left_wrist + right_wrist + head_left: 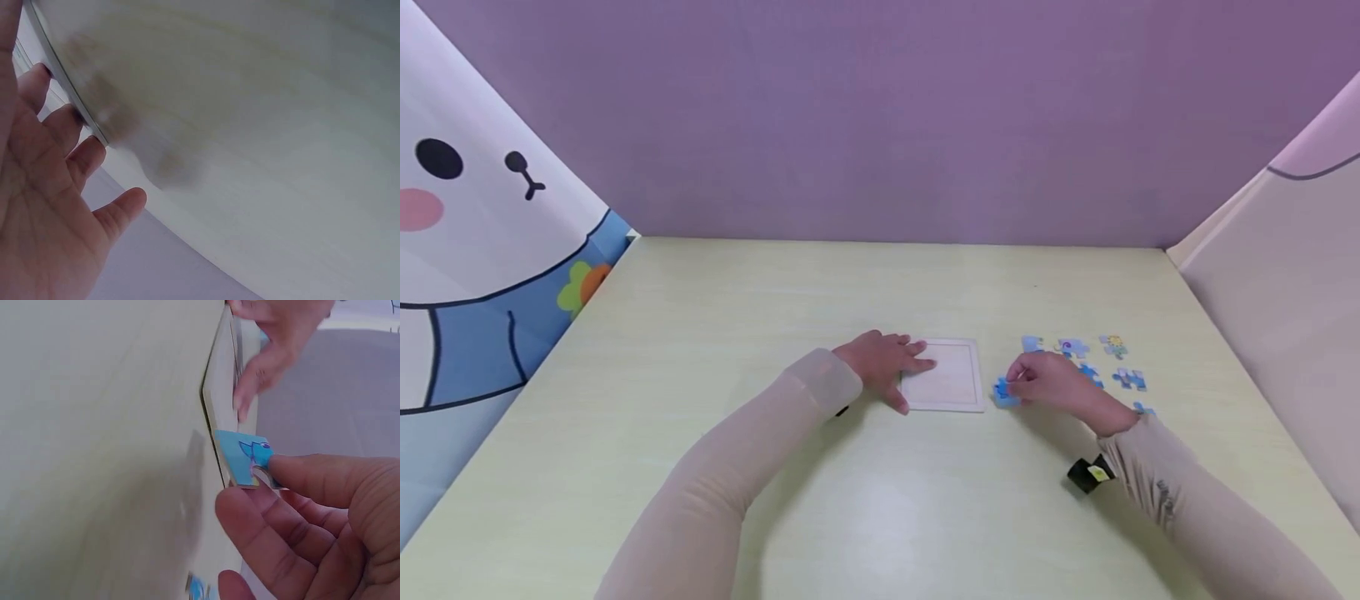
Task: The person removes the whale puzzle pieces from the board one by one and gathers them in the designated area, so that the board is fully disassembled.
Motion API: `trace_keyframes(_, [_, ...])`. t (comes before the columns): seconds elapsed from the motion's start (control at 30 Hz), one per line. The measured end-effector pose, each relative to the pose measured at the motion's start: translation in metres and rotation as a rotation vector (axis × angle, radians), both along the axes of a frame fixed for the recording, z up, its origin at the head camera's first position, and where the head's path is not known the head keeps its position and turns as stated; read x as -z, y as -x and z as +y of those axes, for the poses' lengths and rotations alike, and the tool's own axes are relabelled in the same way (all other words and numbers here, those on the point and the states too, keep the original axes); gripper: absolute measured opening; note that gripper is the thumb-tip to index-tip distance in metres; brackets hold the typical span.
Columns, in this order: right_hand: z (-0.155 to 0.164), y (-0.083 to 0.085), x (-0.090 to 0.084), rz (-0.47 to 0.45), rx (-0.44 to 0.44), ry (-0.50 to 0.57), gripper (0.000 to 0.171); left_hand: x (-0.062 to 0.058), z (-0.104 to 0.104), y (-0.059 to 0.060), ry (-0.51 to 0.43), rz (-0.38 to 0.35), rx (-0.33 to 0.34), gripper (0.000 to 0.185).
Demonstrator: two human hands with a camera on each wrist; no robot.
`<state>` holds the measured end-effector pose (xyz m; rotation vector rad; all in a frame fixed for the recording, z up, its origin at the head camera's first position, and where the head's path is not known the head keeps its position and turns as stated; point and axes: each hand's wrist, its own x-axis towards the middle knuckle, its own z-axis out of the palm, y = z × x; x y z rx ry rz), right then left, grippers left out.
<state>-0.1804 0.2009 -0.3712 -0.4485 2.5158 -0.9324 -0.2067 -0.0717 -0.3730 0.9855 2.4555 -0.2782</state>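
Observation:
A shallow, pale wooden puzzle tray with a raised rim lies on the table. My left hand is spread over its left side, fingers fairly straight and the thumb near the front corner. In the left wrist view, fingertips touch the tray's edge. Just right of the tray, my right hand pinches a blue jigsaw piece between thumb and fingers. The right wrist view shows part of a blue printed figure on that piece, which overlaps the tray's near corner there.
Several loose jigsaw pieces lie on the table behind and to the right of my right hand, some partly covered by it. A purple partition rises along the table's back edge. Printed cloth panels stand at both sides.

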Motion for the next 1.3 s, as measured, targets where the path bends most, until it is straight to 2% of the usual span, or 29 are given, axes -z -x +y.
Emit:
trace_keyframes(0.17, [0.023, 0.0, -0.001, -0.035, -0.022, -0.001, 0.01, -0.001, 0.0, 0.0, 0.009, 0.006, 0.01, 0.084])
trace_keyframes(0.43, [0.045, 0.0, -0.007, -0.032, -0.014, -0.006, 0.013, -0.003, -0.005, 0.003, 0.004, -0.002, 0.001, 0.084])
trace_keyframes(0.63, [0.058, 0.001, -0.009, -0.09, 0.009, -0.035, 0.015, -0.003, -0.006, 0.004, -0.021, -0.012, 0.014, 0.085])
trace_keyframes(0.93, [0.059, 0.003, -0.007, -0.127, -0.001, -0.042, 0.018, -0.007, -0.006, 0.001, -0.008, -0.01, -0.004, 0.086])
trace_keyframes(1.13, [0.059, 0.0, -0.004, -0.199, 0.032, 0.0, 0.021, -0.005, -0.007, 0.001, -0.02, -0.006, -0.001, 0.086])
trace_keyframes(1.3, [0.06, 0.001, 0.0, -0.201, 0.048, 0.011, 0.022, -0.003, -0.009, 0.0, -0.023, -0.003, 0.007, 0.085])
